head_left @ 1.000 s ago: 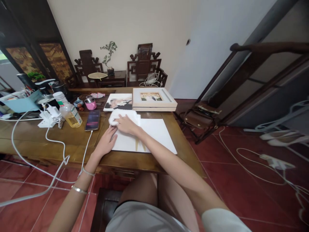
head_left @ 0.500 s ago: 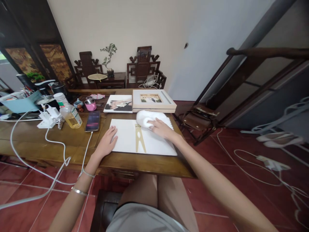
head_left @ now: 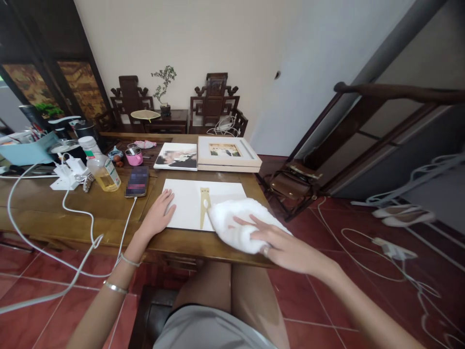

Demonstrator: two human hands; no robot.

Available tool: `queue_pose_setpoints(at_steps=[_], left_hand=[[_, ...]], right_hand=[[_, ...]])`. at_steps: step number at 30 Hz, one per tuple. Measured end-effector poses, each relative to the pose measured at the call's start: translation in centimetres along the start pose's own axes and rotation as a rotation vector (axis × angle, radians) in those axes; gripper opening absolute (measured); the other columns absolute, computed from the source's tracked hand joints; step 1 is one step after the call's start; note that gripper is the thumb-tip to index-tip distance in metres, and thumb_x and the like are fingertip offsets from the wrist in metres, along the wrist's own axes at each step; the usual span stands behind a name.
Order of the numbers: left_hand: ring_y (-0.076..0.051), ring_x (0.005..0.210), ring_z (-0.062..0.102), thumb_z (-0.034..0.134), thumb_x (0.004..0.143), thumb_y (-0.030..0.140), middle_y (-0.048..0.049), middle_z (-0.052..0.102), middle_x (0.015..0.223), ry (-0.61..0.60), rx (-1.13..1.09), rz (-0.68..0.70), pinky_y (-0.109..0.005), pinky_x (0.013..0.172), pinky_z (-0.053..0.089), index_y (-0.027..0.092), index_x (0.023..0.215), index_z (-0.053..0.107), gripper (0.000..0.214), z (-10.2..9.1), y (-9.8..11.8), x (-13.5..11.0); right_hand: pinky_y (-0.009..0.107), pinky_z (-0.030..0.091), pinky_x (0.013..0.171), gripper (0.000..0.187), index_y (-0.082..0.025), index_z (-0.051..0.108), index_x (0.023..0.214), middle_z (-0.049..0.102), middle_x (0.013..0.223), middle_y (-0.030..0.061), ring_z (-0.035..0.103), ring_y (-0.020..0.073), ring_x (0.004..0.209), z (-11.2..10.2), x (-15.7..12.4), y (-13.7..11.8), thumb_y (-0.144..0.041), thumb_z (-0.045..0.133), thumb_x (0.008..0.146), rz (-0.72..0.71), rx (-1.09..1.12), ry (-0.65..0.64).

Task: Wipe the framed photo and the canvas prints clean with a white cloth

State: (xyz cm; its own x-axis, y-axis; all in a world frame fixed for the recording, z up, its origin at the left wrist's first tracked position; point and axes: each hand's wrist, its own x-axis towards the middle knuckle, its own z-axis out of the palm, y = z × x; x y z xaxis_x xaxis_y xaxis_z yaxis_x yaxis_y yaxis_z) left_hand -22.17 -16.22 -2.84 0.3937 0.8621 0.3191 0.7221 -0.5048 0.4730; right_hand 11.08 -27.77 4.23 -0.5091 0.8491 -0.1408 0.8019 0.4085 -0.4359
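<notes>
A white board [head_left: 189,201] with a gold stand shape on it lies flat near the front of the wooden table [head_left: 51,208]. My left hand [head_left: 157,217] rests flat on the board's left edge, fingers stretched out. My right hand [head_left: 279,245] presses a white cloth [head_left: 236,224] against the board's near right corner, fingers curled over the cloth.
Behind the board lie a framed photo [head_left: 227,152] and a photo print [head_left: 177,156]. To the left are a phone [head_left: 137,182] on a cable, a bottle [head_left: 102,170], a pink cup [head_left: 133,156] and a charger with white cords. A wooden chair stands at the right.
My right hand has swept the cloth from the board's far left corner across to the far right, then down to the near right corner. My left hand has stayed put.
</notes>
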Motion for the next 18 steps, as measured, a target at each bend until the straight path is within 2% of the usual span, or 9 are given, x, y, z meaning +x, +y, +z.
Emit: queue_pose_setpoints(at_steps=[3,6,8,10,12,14,18], left_hand=[[-0.026,0.139,0.032,0.039,0.092,0.038,-0.0146,0.042,0.145,0.000,0.002,0.004,-0.047,0.115,0.025,0.011,0.133,0.049,0.050,-0.1,-0.1,0.0],[-0.026,0.139,0.033,0.039,0.092,0.038,-0.0161,0.042,0.145,0.003,0.005,0.003,-0.047,0.115,0.026,0.010,0.132,0.049,0.050,-0.2,-0.2,0.0],[-0.026,0.138,0.033,0.039,0.092,0.038,-0.0158,0.043,0.145,0.007,0.000,0.004,-0.047,0.115,0.026,0.010,0.132,0.050,0.050,-0.1,-0.3,0.0],[-0.025,0.138,0.034,0.040,0.092,0.038,-0.0145,0.044,0.144,0.014,-0.009,0.006,-0.048,0.114,0.027,0.013,0.132,0.050,0.048,-0.1,-0.3,0.0],[-0.026,0.138,0.034,0.041,0.092,0.038,-0.0146,0.044,0.144,0.019,-0.016,0.003,-0.048,0.114,0.027,0.013,0.132,0.050,0.048,-0.1,-0.3,-0.1],[-0.026,0.138,0.034,0.040,0.092,0.038,-0.0158,0.044,0.144,0.022,-0.019,-0.005,-0.047,0.115,0.026,0.012,0.131,0.051,0.048,-0.1,-0.1,-0.1],[-0.026,0.139,0.033,0.039,0.092,0.037,-0.0179,0.043,0.144,0.011,-0.005,-0.008,-0.044,0.116,0.025,0.007,0.132,0.050,0.051,-0.2,0.1,-0.1]], right_hand=[[0.051,0.025,0.112,0.039,-0.019,0.064,0.109,0.042,0.146,0.0069,0.022,0.0286,0.141,-0.8,4.2,2.0,-0.016,0.041,0.077,0.003,-0.061,0.074],[0.054,0.018,0.113,0.042,-0.017,0.062,0.114,0.055,0.135,0.0106,0.023,0.0267,0.141,-1.5,9.5,3.9,-0.013,0.039,0.079,-0.043,-0.160,0.136],[0.057,0.016,0.112,0.043,-0.016,0.061,0.116,0.056,0.134,0.0118,0.021,0.0269,0.141,-1.7,12.5,4.7,-0.011,0.039,0.080,-0.045,-0.217,0.178],[0.061,0.015,0.111,0.044,-0.014,0.060,0.118,0.052,0.137,0.0136,0.020,0.0285,0.142,-1.6,14.4,5.0,-0.010,0.040,0.079,-0.015,-0.263,0.210],[0.063,0.016,0.109,0.045,-0.012,0.059,0.119,0.048,0.140,0.0159,0.019,0.0308,0.141,-1.2,14.7,4.7,-0.008,0.041,0.078,0.002,-0.294,0.222],[0.064,0.017,0.108,0.045,-0.011,0.060,0.117,0.044,0.143,0.0167,0.019,0.0325,0.141,-0.5,13.4,4.0,-0.007,0.042,0.076,-0.027,-0.307,0.233],[0.062,0.015,0.111,0.042,-0.015,0.065,0.105,0.036,0.149,0.0111,0.014,0.0309,0.142,1.1,7.8,2.3,-0.005,0.044,0.070,-0.123,-0.279,0.246]])
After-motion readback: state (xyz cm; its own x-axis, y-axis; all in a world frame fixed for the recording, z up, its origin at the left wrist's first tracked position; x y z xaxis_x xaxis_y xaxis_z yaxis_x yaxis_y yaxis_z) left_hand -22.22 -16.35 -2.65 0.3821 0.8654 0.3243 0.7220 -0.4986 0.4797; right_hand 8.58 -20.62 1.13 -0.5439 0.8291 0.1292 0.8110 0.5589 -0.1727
